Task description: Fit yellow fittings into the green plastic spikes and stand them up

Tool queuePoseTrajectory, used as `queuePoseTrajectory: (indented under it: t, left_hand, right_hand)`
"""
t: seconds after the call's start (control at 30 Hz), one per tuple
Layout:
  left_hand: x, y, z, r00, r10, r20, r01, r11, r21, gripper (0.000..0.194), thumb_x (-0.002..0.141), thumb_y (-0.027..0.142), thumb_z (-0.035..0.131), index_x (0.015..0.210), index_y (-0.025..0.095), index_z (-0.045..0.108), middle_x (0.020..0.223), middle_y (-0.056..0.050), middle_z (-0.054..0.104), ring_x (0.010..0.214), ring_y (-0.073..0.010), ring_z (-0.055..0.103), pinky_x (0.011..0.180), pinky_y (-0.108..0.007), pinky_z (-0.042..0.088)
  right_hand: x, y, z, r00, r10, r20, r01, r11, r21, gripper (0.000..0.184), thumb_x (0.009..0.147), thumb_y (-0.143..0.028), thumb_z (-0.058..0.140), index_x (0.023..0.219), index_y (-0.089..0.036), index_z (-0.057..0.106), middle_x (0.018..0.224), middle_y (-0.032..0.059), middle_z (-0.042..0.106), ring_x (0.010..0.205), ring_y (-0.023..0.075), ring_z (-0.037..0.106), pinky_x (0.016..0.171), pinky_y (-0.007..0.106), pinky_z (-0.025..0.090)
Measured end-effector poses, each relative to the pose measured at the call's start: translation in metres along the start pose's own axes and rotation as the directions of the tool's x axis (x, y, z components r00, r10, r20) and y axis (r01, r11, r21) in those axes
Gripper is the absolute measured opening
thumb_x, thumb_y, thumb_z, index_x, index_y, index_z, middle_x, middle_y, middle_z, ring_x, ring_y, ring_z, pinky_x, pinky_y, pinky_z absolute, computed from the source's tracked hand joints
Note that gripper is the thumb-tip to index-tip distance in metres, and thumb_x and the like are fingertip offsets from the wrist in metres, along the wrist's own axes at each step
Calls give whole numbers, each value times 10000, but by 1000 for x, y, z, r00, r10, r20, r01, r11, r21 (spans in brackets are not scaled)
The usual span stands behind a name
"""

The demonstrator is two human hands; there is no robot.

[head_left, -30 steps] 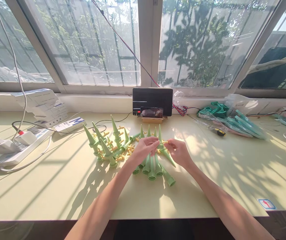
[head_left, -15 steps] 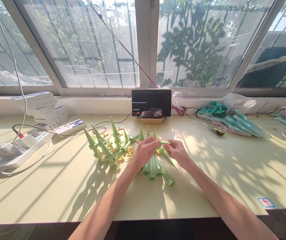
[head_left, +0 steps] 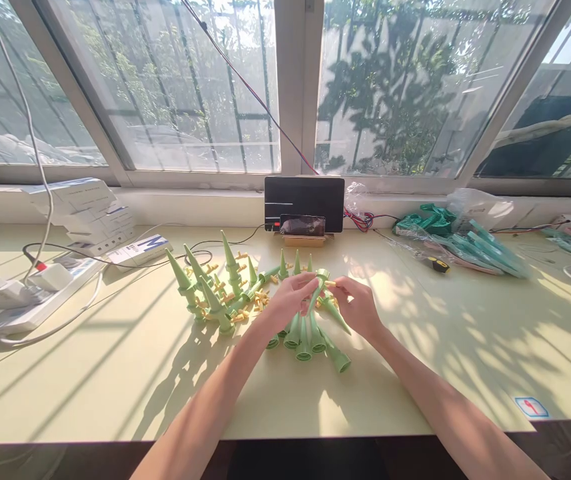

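My left hand (head_left: 289, 301) is closed round a green plastic cone spike (head_left: 316, 288), held tilted with its wide end up. My right hand (head_left: 358, 305) pinches a small yellow piece (head_left: 330, 283) against the side of that spike. Under both hands lies a row of green cone spikes (head_left: 306, 337) with their open ends toward me. To the left stands a heap of assembled green spikes (head_left: 205, 288) with small yellow pieces (head_left: 258, 298) scattered among them.
A dark screen with a phone on a stand (head_left: 304, 207) sits at the back by the window. A power strip with cables (head_left: 30, 287) and white boxes (head_left: 85, 210) are at the left. Bags of teal parts (head_left: 470, 243) lie at the right.
The spike in my left hand has turned from lying nearly level to pointing its wide end up. My right hand has come in with the yellow piece to the spike's side.
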State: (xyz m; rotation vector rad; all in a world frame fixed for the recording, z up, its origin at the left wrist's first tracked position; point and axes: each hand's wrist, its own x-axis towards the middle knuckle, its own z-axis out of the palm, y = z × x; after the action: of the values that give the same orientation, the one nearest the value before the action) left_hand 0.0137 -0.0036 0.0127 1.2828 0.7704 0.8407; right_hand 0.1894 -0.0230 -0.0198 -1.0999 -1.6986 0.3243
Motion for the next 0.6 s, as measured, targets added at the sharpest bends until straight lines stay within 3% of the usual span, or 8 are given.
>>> queuePoseTrajectory:
  t: [0.13, 0.3, 0.5, 0.6]
  left_hand:
    - [0, -4, -3, 998, 11, -58, -13, 999, -33, 600, 746, 466, 731, 1236, 172, 549, 710, 12, 544, 457, -37, 369, 432, -213, 311]
    - [0, -8, -2, 990, 106, -89, -107, 994, -7, 624, 725, 475, 741, 1248, 187, 561, 734, -2, 564, 480, -60, 415, 428, -224, 326]
    - [2, -13, 4, 967, 217, -133, -212, 976, 55, 546, 743, 454, 719, 1225, 220, 614, 815, -31, 629, 479, -61, 437, 420, -224, 359]
    - [4, -16, 6, 957, 241, -162, -232, 970, 69, 531, 749, 442, 714, 1225, 223, 625, 843, -37, 647, 465, -57, 434, 408, -224, 359]
  right_hand:
    - [-1, -2, 0, 999, 34, 14, -35, 999, 25, 266, 919, -358, 475, 710, -205, 534, 668, 15, 555, 596, 141, 472, 586, 265, 403]
    - [-2, -4, 3, 985, 162, 58, -170, 966, 194, 298, 882, -400, 534, 663, -201, 498, 604, -14, 475, 559, 124, 411, 531, 255, 349]
    - [-1, -10, 8, 918, 361, 162, -394, 793, 464, 385, 806, -516, 622, 634, -197, 492, 500, -57, 384, 435, 83, 319, 420, 241, 245]
    - [0, -14, 9, 892, 408, 194, -446, 728, 521, 418, 770, -544, 655, 614, -194, 489, 484, -62, 375, 415, 71, 298, 398, 234, 214]
